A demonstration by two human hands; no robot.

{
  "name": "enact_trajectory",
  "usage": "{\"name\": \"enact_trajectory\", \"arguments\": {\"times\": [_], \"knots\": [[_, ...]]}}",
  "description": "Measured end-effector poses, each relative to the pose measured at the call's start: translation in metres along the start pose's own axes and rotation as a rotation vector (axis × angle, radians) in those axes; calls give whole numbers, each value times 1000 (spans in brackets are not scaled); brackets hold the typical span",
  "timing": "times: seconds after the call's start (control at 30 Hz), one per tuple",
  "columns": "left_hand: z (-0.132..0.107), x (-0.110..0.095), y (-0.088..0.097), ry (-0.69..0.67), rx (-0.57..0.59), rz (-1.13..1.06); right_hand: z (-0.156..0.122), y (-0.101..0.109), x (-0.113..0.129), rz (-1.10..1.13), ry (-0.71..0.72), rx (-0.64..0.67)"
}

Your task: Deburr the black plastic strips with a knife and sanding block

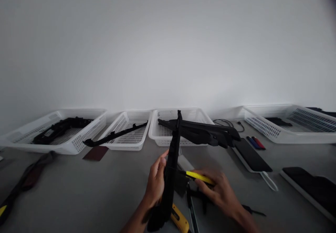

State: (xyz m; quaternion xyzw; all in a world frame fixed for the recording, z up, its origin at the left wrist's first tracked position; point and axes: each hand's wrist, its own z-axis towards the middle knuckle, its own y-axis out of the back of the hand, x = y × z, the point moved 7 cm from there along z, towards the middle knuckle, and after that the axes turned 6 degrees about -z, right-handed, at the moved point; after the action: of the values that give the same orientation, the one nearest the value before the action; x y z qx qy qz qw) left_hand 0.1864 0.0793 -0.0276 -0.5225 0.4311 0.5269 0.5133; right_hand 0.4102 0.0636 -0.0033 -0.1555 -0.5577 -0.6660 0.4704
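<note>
My left hand [156, 180] is closed round a long black plastic trim piece [171, 163], held up nearly upright in front of me. Closed as well, my right hand [219, 191] grips a slim tool with a yellow ribbed handle, which looks like a utility knife [199, 177]. Its dark front end reaches the right edge of the trim piece; whether it touches is unclear. Below them on the table lie a yellow-handled tool [180, 219] and a thin metal-edged tool [193, 210], both partly hidden.
White baskets [147, 140] line the wall, several with black plastic parts [199, 131] in or across them. At right are a black-topped device [253, 156] with a white cable, red and blue items [256, 142] and a black pad [312, 187]. A brown sheet [96, 153] lies left.
</note>
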Motion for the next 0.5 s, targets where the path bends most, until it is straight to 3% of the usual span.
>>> {"name": "enact_trajectory", "arguments": {"times": [0.17, 0.27, 0.43, 0.5], "knots": [[-1, 1, 3, 9, 1, -28, 1, 8, -11, -64, -65, -62], [-3, 3, 7, 5, -47, -64, 1, 7, -12, -59, -71, -16], [-5, 19, 7, 185, -85, -243, -1, 0, -6, -26, -25, 78], [-3, 16, 9, 157, -117, -222, 0, 0, -7, -21, -26, 82]]}}
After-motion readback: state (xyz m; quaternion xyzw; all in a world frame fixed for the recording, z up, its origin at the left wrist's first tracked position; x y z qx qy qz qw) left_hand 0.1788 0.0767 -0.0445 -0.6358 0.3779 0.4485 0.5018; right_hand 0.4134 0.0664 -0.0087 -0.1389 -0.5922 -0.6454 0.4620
